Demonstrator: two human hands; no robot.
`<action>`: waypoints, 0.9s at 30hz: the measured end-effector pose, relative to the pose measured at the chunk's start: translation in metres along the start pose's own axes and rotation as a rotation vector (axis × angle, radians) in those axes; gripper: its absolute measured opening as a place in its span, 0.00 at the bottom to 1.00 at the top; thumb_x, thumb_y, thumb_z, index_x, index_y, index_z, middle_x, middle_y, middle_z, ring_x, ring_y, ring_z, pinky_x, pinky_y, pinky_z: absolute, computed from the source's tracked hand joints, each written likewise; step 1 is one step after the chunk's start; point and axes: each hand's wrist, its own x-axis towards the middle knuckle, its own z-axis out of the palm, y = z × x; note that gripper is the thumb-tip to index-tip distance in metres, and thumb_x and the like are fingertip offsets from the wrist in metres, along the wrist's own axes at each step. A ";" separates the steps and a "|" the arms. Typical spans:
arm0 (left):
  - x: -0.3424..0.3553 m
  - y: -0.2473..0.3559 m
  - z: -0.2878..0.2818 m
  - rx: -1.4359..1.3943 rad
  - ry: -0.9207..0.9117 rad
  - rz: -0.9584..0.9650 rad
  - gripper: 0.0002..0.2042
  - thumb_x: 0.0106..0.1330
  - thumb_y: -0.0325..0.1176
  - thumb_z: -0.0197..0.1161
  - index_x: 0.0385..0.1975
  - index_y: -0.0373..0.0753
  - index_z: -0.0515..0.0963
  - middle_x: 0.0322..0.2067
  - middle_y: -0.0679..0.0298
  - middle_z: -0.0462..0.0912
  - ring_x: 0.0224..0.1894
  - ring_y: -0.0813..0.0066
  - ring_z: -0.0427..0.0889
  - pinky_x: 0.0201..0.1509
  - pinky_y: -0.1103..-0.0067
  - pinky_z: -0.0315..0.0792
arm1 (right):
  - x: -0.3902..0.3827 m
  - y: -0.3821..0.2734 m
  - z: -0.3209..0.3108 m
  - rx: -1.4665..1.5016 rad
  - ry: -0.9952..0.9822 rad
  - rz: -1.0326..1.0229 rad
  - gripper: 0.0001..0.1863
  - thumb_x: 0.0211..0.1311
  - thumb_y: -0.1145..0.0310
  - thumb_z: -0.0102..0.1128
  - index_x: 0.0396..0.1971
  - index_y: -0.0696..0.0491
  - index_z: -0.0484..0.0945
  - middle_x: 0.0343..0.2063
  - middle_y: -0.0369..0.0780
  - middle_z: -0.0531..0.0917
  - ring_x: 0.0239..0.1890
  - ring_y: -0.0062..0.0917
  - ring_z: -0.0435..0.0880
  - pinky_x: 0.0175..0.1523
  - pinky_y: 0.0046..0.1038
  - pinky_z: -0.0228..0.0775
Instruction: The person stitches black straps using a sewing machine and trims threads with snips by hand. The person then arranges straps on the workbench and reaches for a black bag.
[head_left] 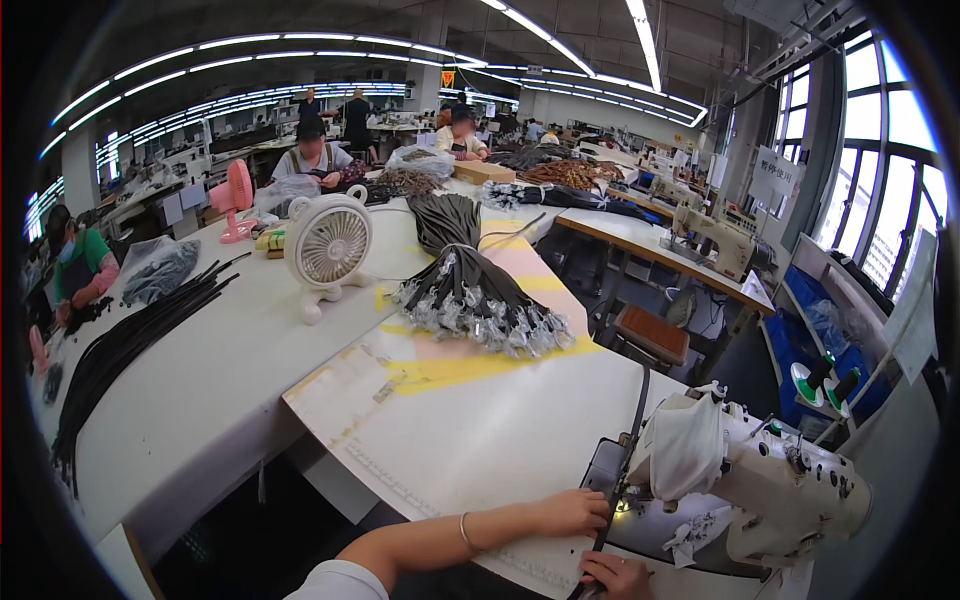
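A narrow black strap (pixel 600 535) runs under the lit needle area of a white sewing machine (pixel 750 455) and on past its far side. On the strap just left of the needle, my left hand (pixel 578 513) has its fingers bent and pressed together, a bracelet at its wrist. Nearer to me, my right hand (pixel 617 577) closes on the strap's near part at the lower edge of the picture. Beyond the machine, a bundle of black straps (pixel 455 275) lies on the table, its near ends wrapped in clear plastic.
A white fan (pixel 330 250) and a pink fan (pixel 233 200) stand on the left table. More black straps (pixel 130 350) lie along its edge. Green thread cones (pixel 825 385) stand at right. A wooden stool (pixel 652 334) sits beyond the machine. Several people work further back.
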 end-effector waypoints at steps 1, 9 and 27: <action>0.000 0.000 -0.001 -0.002 0.007 -0.002 0.10 0.45 0.34 0.63 0.26 0.36 0.76 0.32 0.62 0.72 0.40 0.66 0.70 0.44 0.73 0.66 | 0.000 0.000 0.000 0.000 0.009 -0.008 0.11 0.40 0.75 0.63 0.29 0.52 0.77 0.33 0.38 0.81 0.28 0.32 0.81 0.29 0.29 0.73; 0.004 0.006 -0.015 0.041 -0.062 -0.021 0.12 0.50 0.35 0.62 0.32 0.35 0.77 0.35 0.62 0.74 0.40 0.66 0.72 0.43 0.74 0.69 | -0.006 0.014 0.006 -0.028 -0.095 -0.014 0.13 0.40 0.69 0.66 0.31 0.50 0.78 0.36 0.33 0.81 0.27 0.23 0.81 0.27 0.23 0.73; 0.012 0.010 -0.017 0.057 -0.018 -0.048 0.12 0.45 0.30 0.67 0.31 0.37 0.78 0.34 0.65 0.75 0.38 0.68 0.74 0.41 0.75 0.71 | -0.012 0.020 0.008 0.018 -0.062 0.022 0.11 0.43 0.69 0.64 0.31 0.51 0.76 0.36 0.34 0.80 0.27 0.23 0.81 0.28 0.23 0.73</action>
